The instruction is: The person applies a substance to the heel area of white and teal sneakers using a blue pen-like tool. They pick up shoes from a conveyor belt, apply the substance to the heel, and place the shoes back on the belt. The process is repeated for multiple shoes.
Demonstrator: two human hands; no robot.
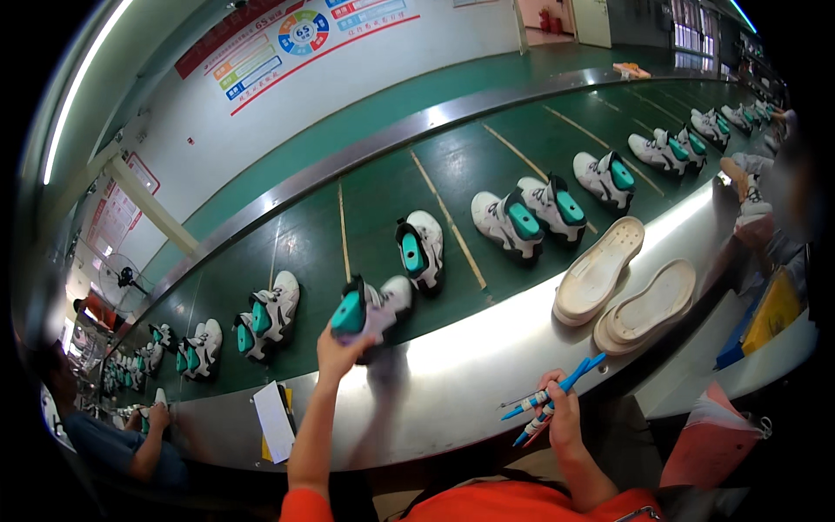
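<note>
Shoe (391, 300) in the left hand (344, 348), tools (570, 380) held well apart from it

One shoe is taken in hand at the centre-left of the frame, over the near edge of the green belt (465, 313); whether its sole touches the belt cannot be told. Its teal insert (348, 315) sits in the opening. The blue tools, lower right of centre, do not meet the shoe, so any work with them on this one looks yet to be done. Other shoes (426, 244) with inserts line the belt toward both sides of the frame; which of those are finished cannot be judged from here. Two pale soles (600, 270) lie on the steel ledge (435, 400) at right.

The left forearm rises steeply from the lower edge, and the hand wraps the shoe's heel end, thumb on the near side, with the toe pointing to the upper right. The right hand (564, 416) is raised above the lower edge, right of centre, fingers curled around the tools, their tips aimed to the lower left.
</note>
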